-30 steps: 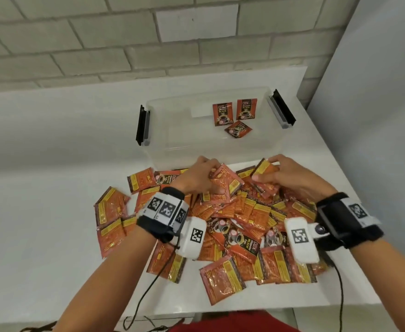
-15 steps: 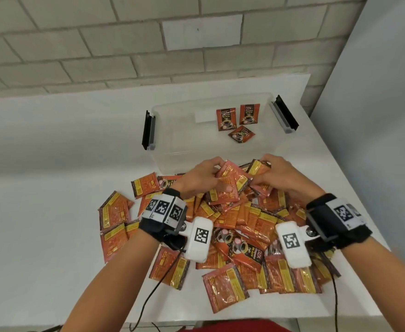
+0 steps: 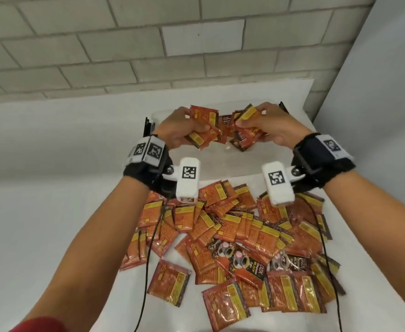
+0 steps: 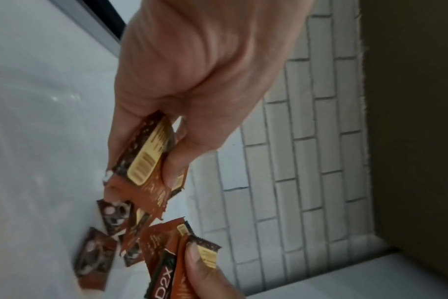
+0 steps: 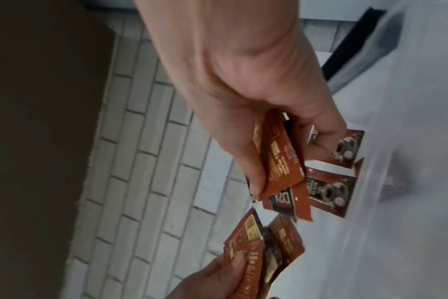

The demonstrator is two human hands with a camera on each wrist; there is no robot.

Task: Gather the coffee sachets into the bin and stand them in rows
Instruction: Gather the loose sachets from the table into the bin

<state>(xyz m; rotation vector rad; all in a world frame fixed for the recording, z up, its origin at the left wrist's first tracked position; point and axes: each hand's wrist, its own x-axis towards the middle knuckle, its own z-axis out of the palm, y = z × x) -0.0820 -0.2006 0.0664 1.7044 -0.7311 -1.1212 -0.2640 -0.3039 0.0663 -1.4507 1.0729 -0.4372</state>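
Observation:
My left hand (image 3: 184, 130) grips a small bundle of orange coffee sachets (image 3: 203, 130), and my right hand (image 3: 268, 125) grips another bundle (image 3: 244, 130). Both bundles hang close together above the clear plastic bin (image 3: 220, 164), which the hands largely hide. In the left wrist view the left hand (image 4: 143, 163) pinches its sachets (image 4: 146, 157) between thumb and fingers. The right wrist view shows the right hand (image 5: 286, 161) pinching its sachets (image 5: 281, 168) over two sachets (image 5: 330, 194) leaning on the bin wall. A big loose pile of sachets (image 3: 232, 236) covers the near table.
The bin has black latches at its left end (image 3: 147, 127) and right end (image 3: 283, 107). The white table (image 3: 52, 188) meets a brick wall (image 3: 124, 44) behind, and a grey panel (image 3: 388, 92) stands at the right. Wrist-camera cables (image 3: 148, 259) hang over the pile.
Both hands rose from the pile's far edge, each with a bundle of sachets, and moved forward over the bin. The view tilted down toward the pile.

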